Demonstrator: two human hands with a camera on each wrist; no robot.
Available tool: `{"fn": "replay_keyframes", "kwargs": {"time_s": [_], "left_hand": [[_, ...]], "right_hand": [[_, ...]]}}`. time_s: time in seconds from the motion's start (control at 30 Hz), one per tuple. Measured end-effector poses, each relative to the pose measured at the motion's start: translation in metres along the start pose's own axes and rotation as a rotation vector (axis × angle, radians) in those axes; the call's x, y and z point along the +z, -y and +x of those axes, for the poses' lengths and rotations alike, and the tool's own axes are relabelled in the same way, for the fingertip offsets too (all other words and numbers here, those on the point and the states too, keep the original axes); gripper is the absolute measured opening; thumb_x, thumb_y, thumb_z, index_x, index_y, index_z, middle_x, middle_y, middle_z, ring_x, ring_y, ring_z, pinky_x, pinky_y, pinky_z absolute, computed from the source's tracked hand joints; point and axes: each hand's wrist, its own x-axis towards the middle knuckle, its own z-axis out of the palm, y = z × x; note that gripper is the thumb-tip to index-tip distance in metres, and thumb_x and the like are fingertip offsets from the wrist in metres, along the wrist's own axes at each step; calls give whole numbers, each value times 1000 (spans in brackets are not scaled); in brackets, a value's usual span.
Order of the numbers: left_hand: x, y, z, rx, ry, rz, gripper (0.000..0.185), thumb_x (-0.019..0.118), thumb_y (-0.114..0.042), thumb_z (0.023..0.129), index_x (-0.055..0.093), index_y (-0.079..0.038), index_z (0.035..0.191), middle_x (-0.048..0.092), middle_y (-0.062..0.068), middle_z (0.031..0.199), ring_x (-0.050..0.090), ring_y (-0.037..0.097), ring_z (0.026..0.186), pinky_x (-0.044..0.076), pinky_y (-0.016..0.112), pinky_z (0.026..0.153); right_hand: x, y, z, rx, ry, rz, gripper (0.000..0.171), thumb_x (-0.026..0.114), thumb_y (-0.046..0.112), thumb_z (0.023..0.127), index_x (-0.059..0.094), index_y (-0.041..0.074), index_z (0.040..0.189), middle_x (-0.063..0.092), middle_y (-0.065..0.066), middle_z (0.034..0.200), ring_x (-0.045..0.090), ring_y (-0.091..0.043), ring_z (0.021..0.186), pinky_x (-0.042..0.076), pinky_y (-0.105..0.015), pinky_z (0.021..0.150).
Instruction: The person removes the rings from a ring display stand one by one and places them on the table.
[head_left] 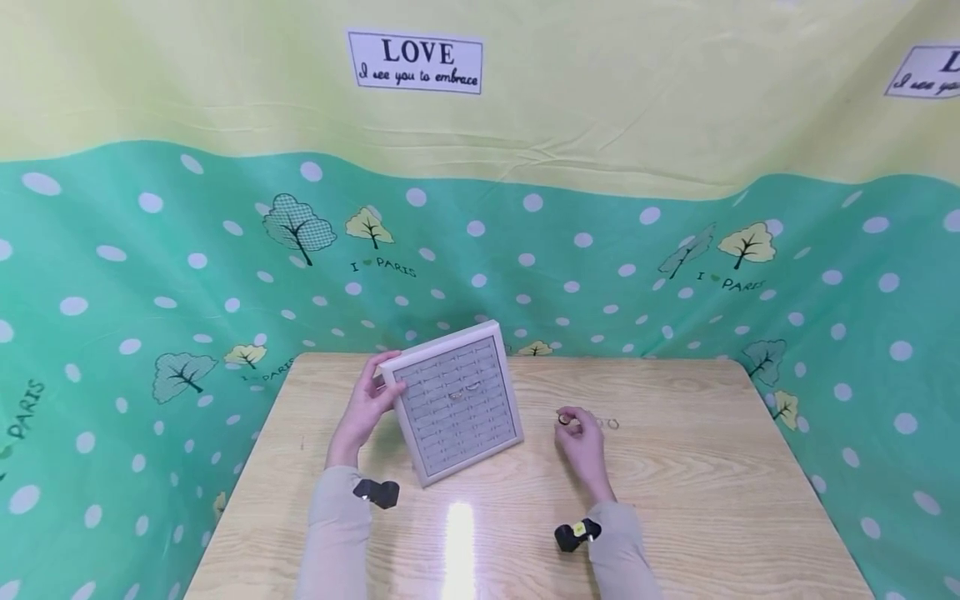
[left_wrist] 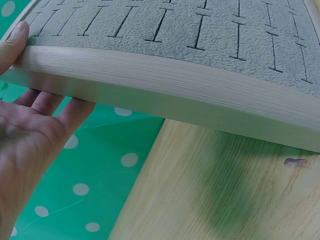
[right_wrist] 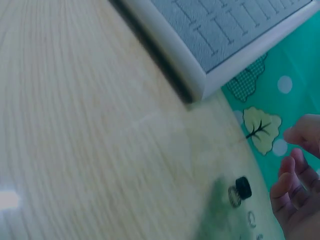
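A ring display tray (head_left: 459, 406) with a pale frame and grey slotted padding is tilted up over the table. My left hand (head_left: 367, 408) grips its upper left corner, thumb (left_wrist: 12, 47) on the front and fingers beneath the frame. Two rings (head_left: 465, 391) sit in the tray's slots. My right hand (head_left: 582, 442) is over the table to the right of the tray, fingers loosely bent. Close to its fingertips is a ring with a black stone (right_wrist: 243, 188); in the right wrist view a gap shows between them. More rings (head_left: 612, 423) lie just beyond that hand.
The wooden table (head_left: 690, 492) carries a bright light reflection near its front. Green dotted cloth (head_left: 525, 275) hangs behind it and at both sides. Each wrist wears a small black camera (head_left: 576, 535).
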Motion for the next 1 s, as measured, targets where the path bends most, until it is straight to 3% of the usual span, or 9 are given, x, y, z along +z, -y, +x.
{"fn": "replay_keyframes", "kwargs": {"time_s": [0.3,0.63,1.0], "left_hand": [[-2,-1,2,-3,3,-18,53,59,2,93,37,-10,141,56,18,115,65,19,95,56,40,78],[-2,-2,3,-10,8,-13,53,59,1,93,38,-11,140,54,22,118,65,19,96,56,40,79],[-4,-5,3,-12,17,-4,53,59,0,94,36,-10,141,54,24,119,65,19,95,56,39,77]], "right_hand": [[18,22,6,33,54,-6,25,68,-9,80,66,-1,104,56,-14,98,55,-24,75,48,-23,65],[37,41,9,-52,82,16,25,68,-9,79,67,1,102,57,-13,97,56,-21,73,49,-23,62],[57,68,13,-35,154,40,25,66,-7,81,67,1,105,57,-13,100,57,-23,76,49,-22,61]]}}
